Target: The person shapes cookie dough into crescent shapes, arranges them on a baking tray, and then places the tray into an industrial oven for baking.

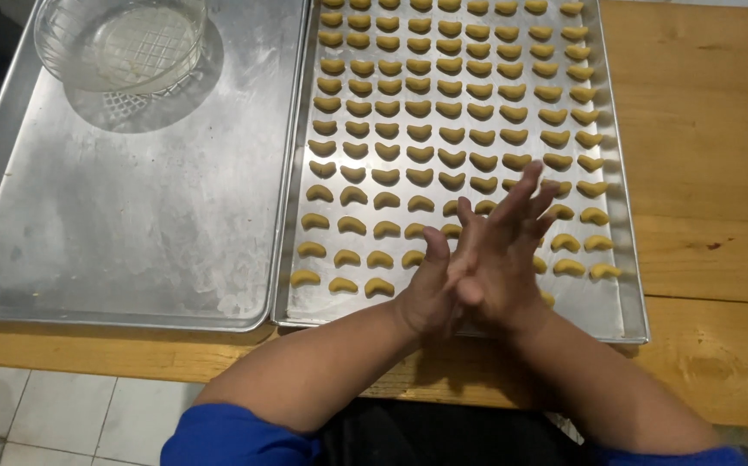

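Observation:
My left hand [430, 289] and my right hand [512, 246] are pressed palm to palm above the near edge of the right metal tray [628, 259]. The right hand lies across the left, fingers straight and blurred. I cannot tell whether anything is between the palms. Rows of small yellow crescent-shaped dough pieces [447, 112] cover this tray, and my hands hide some near ones.
A second metal tray [132, 216] lies on the left, bare except for a clear glass bowl [119, 43] at its far corner. Both trays rest on a wooden table [710, 129]. White floor tiles [55, 414] show at the lower left.

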